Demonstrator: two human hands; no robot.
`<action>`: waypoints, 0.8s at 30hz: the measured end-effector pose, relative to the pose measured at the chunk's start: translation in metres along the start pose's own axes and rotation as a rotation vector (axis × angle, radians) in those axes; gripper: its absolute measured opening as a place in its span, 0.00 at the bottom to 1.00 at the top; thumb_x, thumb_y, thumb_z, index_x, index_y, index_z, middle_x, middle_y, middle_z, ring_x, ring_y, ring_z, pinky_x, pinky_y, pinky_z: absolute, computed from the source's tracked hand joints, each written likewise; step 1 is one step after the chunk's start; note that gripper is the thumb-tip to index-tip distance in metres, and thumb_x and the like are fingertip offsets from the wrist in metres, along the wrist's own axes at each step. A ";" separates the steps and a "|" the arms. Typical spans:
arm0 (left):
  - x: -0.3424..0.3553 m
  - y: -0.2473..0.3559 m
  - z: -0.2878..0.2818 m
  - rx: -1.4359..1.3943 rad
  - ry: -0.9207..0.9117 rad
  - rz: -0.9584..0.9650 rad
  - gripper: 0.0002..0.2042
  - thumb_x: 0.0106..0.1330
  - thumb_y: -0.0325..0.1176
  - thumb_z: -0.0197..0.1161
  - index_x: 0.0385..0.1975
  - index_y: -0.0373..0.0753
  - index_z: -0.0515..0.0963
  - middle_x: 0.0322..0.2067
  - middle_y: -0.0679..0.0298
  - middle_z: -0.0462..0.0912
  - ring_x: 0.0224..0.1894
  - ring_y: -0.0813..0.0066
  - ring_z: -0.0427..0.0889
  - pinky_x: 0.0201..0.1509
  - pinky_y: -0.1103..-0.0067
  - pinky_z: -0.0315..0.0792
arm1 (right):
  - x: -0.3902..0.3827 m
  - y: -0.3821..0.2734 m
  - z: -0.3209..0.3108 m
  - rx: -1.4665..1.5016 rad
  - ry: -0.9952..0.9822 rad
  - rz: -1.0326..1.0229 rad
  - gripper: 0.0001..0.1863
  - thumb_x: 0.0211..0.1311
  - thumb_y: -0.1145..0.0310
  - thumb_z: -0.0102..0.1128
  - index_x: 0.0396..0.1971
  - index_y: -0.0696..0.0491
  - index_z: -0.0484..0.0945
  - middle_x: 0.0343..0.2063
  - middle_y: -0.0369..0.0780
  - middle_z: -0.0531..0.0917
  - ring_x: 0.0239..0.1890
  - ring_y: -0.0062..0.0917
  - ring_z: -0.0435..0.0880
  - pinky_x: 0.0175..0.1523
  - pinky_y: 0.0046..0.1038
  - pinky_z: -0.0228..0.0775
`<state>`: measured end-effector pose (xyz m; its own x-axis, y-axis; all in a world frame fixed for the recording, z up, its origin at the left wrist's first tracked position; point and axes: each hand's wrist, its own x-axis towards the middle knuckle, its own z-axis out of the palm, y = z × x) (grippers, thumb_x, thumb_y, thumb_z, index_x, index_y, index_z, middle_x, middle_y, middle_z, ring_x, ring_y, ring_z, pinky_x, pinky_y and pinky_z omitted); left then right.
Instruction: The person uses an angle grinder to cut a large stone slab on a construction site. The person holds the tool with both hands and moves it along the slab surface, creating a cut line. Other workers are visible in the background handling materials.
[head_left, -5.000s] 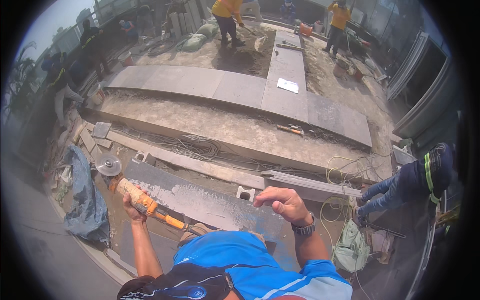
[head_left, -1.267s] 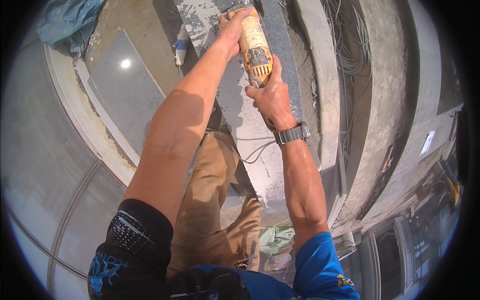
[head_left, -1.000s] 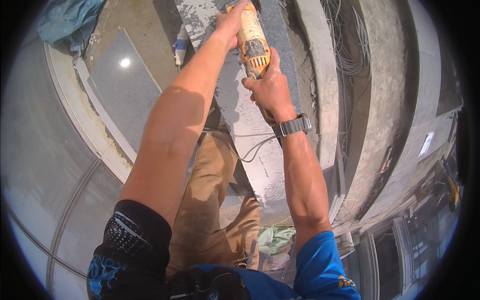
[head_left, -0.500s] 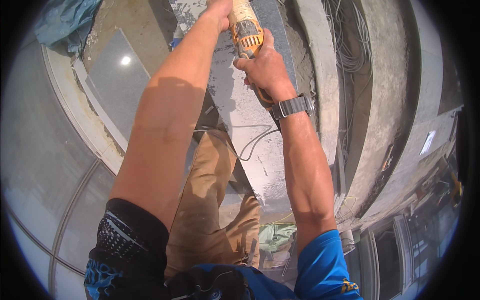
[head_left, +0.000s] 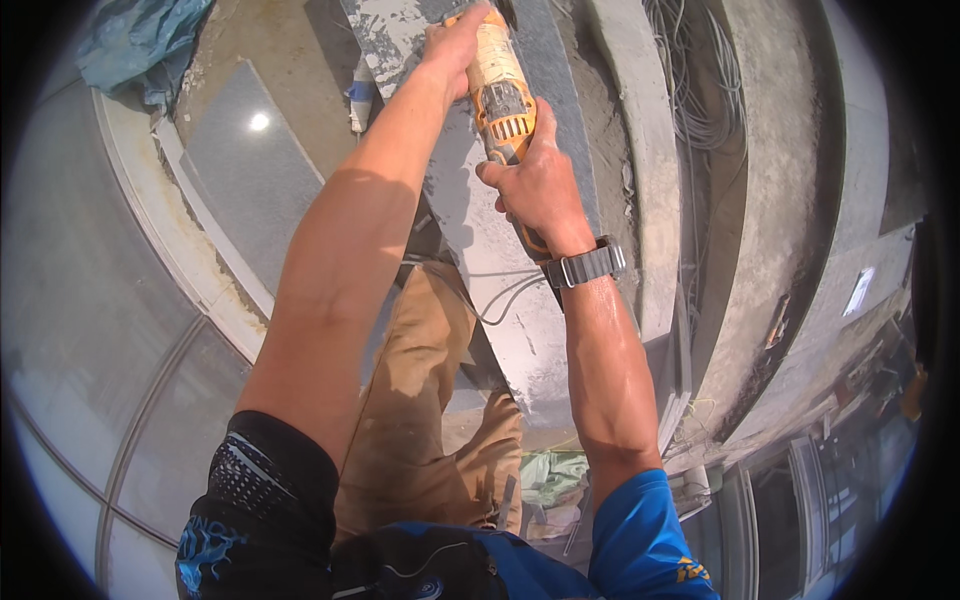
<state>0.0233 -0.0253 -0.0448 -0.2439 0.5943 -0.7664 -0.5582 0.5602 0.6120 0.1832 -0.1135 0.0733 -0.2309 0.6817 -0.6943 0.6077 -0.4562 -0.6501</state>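
Observation:
With both hands I hold a yellow-and-black angle grinder [head_left: 500, 102] that has pale tape wrapped round its body. My left hand [head_left: 452, 56] is closed round its front end, at the far side. Farther back, my right hand [head_left: 545, 188] wraps the dark rear grip. Beneath the tool lies a long stone slab [head_left: 525, 340], grey with a patchy whitish coating or dust. The grinder's front tip reaches the picture's upper edge, where a dark part shows; whether it touches the slab I cannot tell. A grey cord [head_left: 500, 300] loops across the slab below my right wrist.
To the left lie a shiny grey stone panel [head_left: 250, 150] and crumpled blue plastic sheeting [head_left: 140, 50]. A blue-and-white object [head_left: 360, 95] sits by the slab. At right, coiled cables [head_left: 708, 110] lie between concrete ledges [head_left: 770, 220]. Green sheeting [head_left: 550, 475] lies near my legs.
Both hands and the grinder have come slightly nearer to me, so more of the tool's front end shows. The hold of each hand looks the same.

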 end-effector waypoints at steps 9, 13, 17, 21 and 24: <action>0.048 0.013 -0.005 0.030 0.035 -0.011 0.37 0.69 0.44 0.71 0.64 0.29 0.55 0.46 0.45 0.83 0.39 0.56 0.90 0.38 0.57 0.89 | 0.026 -0.028 -0.009 0.033 -0.063 0.048 0.60 0.54 0.69 0.74 0.77 0.67 0.39 0.31 0.56 0.88 0.28 0.40 0.90 0.31 0.35 0.83; 0.032 0.006 -0.001 0.036 0.034 -0.020 0.36 0.70 0.44 0.71 0.64 0.29 0.56 0.46 0.45 0.83 0.39 0.56 0.90 0.38 0.57 0.89 | 0.016 -0.024 -0.010 0.021 -0.058 0.056 0.59 0.55 0.70 0.73 0.78 0.66 0.39 0.32 0.56 0.88 0.26 0.40 0.90 0.30 0.35 0.83; 0.000 0.005 0.005 0.042 0.036 -0.018 0.36 0.70 0.44 0.71 0.64 0.29 0.56 0.46 0.46 0.84 0.38 0.56 0.90 0.37 0.57 0.89 | -0.004 -0.013 -0.010 0.063 -0.052 0.068 0.59 0.54 0.71 0.74 0.78 0.64 0.40 0.33 0.57 0.88 0.26 0.42 0.90 0.31 0.37 0.83; -0.026 0.005 0.010 0.046 0.042 -0.015 0.36 0.70 0.44 0.71 0.64 0.29 0.57 0.45 0.46 0.84 0.38 0.56 0.90 0.37 0.57 0.89 | -0.018 -0.001 -0.009 0.054 -0.044 0.075 0.60 0.54 0.71 0.74 0.78 0.63 0.40 0.33 0.58 0.87 0.27 0.43 0.90 0.32 0.38 0.83; -0.026 0.006 0.008 0.024 0.026 -0.013 0.40 0.69 0.42 0.72 0.66 0.25 0.51 0.49 0.41 0.78 0.41 0.54 0.88 0.40 0.55 0.89 | -0.016 0.005 -0.006 0.013 -0.029 0.038 0.60 0.53 0.71 0.74 0.78 0.63 0.39 0.33 0.58 0.87 0.26 0.43 0.89 0.31 0.38 0.82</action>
<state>0.0327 -0.0328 -0.0193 -0.2569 0.5720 -0.7790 -0.5428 0.5815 0.6059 0.1941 -0.1228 0.0829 -0.2296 0.6472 -0.7269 0.6063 -0.4892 -0.6270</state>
